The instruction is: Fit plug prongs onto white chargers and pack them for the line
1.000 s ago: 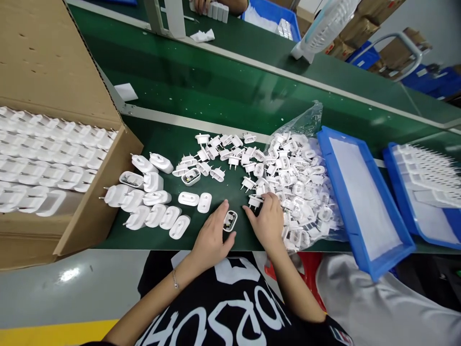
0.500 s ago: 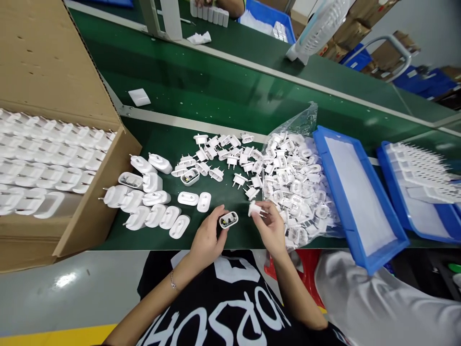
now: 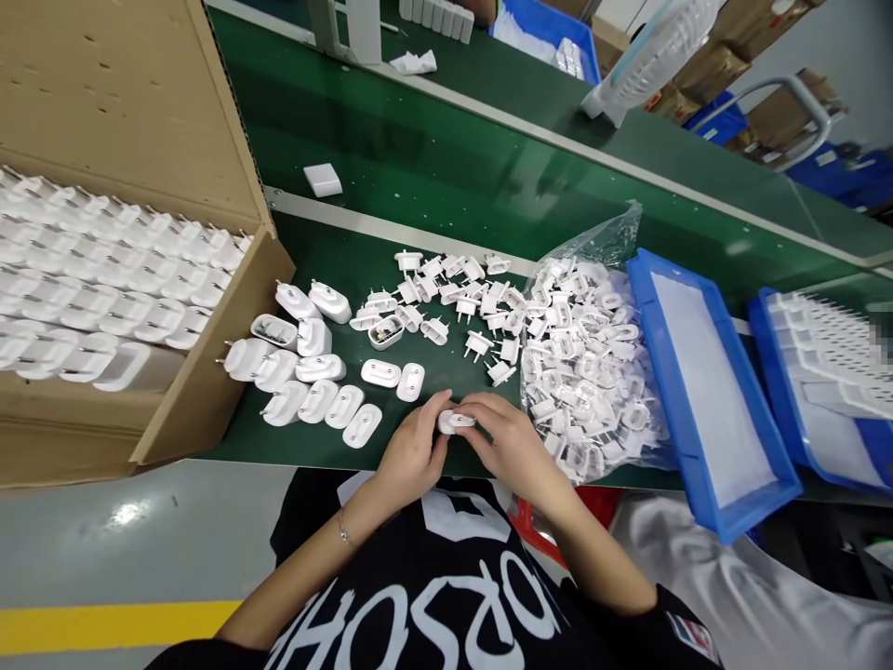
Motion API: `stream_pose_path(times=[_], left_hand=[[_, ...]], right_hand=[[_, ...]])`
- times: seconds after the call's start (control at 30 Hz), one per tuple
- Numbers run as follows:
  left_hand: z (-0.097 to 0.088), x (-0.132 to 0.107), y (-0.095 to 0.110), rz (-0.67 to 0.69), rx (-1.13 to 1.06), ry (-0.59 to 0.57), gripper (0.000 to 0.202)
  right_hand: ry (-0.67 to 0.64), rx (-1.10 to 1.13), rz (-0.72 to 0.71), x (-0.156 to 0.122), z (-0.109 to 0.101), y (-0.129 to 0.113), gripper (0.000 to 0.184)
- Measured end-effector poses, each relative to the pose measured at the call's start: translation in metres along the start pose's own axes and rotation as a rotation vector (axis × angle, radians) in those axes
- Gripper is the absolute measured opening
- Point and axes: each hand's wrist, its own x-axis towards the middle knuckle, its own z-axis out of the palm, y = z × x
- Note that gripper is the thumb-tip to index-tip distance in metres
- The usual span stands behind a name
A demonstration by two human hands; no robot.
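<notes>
My left hand (image 3: 411,451) and my right hand (image 3: 506,442) meet at the near edge of the green belt, both closed on one white charger housing (image 3: 456,422) with a plug cap pressed onto it. Left of my hands lie several finished white chargers (image 3: 307,386) in rows. Loose white plug caps (image 3: 453,298) are scattered just beyond my hands. A clear plastic bag (image 3: 593,354) heaped with more plug caps lies to the right of my right hand.
A big cardboard box (image 3: 209,381) full of white chargers stands at the left. Two blue trays (image 3: 704,372) lie at the right. A second belt runs behind, with a white fan (image 3: 648,51) and another person's work at the far edge.
My right hand took a plug cap from beside the bag and brought it to the housing in my left hand. Both hands now press the two parts together.
</notes>
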Motion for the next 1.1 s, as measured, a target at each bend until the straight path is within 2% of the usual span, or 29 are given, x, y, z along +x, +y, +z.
stream_pose_path(times=[0.07, 0.17, 0.3, 0.4, 0.47, 0.53, 0.6, 0.67, 0.73, 0.77, 0.83, 0.9, 0.93, 0.97, 1.0, 1.03, 1.1], left_hand=[[-0.003, 0.000, 0.002, -0.008, -0.041, -0.016, 0.046], [-0.004, 0.002, 0.005, -0.086, -0.146, -0.007, 0.024], [-0.002, 0.002, 0.004, -0.088, -0.150, 0.032, 0.020], [-0.001, -0.001, 0.002, -0.021, -0.065, 0.021, 0.024], [-0.001, -0.004, 0.002, 0.056, 0.034, 0.018, 0.028], [-0.002, -0.009, 0.002, 0.144, 0.188, 0.060, 0.031], [-0.004, -0.013, 0.002, 0.190, 0.377, 0.149, 0.029], [-0.007, -0.016, 0.002, 0.183, 0.525, 0.234, 0.026], [-0.008, -0.018, 0.001, 0.149, 0.589, 0.297, 0.025], [-0.008, -0.020, 0.000, 0.129, 0.600, 0.329, 0.027], [-0.007, -0.024, -0.004, 0.123, 0.597, 0.431, 0.033], [-0.006, -0.031, -0.006, 0.243, 0.547, 0.536, 0.033], [-0.006, -0.034, -0.006, 0.338, 0.498, 0.540, 0.030], [-0.006, -0.037, -0.004, 0.427, 0.441, 0.482, 0.028], [-0.006, -0.037, -0.002, 0.478, 0.373, 0.360, 0.028], [-0.006, -0.036, 0.002, 0.476, 0.292, 0.202, 0.029], [-0.007, -0.029, 0.008, 0.336, 0.127, -0.091, 0.038]], right_hand=[[-0.060, -0.030, 0.025, 0.001, -0.004, 0.001, 0.015], [-0.112, 0.060, 0.071, 0.001, -0.004, 0.007, 0.014], [-0.010, 0.231, 0.092, -0.007, 0.013, 0.018, 0.016], [0.065, 0.332, 0.058, -0.017, 0.025, 0.026, 0.021], [0.031, 0.394, 0.052, -0.022, 0.024, 0.029, 0.028], [-0.042, 0.410, 0.050, -0.021, 0.012, 0.030, 0.034], [-0.036, 0.361, 0.019, -0.009, -0.007, 0.028, 0.035], [0.078, 0.272, -0.037, 0.022, -0.028, 0.025, 0.032], [0.177, 0.176, -0.106, 0.075, -0.043, 0.024, 0.029], [0.184, 0.121, -0.136, 0.108, -0.046, 0.025, 0.031], [0.158, 0.000, -0.144, 0.179, -0.044, 0.028, 0.040], [0.108, -0.111, -0.094, 0.246, -0.035, 0.033, 0.047], [0.085, -0.139, -0.085, 0.274, -0.028, 0.035, 0.051], [0.063, -0.162, -0.080, 0.298, -0.022, 0.036, 0.054], [0.041, -0.177, -0.082, 0.316, -0.016, 0.038, 0.057], [0.014, -0.195, -0.084, 0.330, -0.011, 0.039, 0.058], [-0.036, -0.230, -0.089, 0.347, -0.004, 0.040, 0.053]])
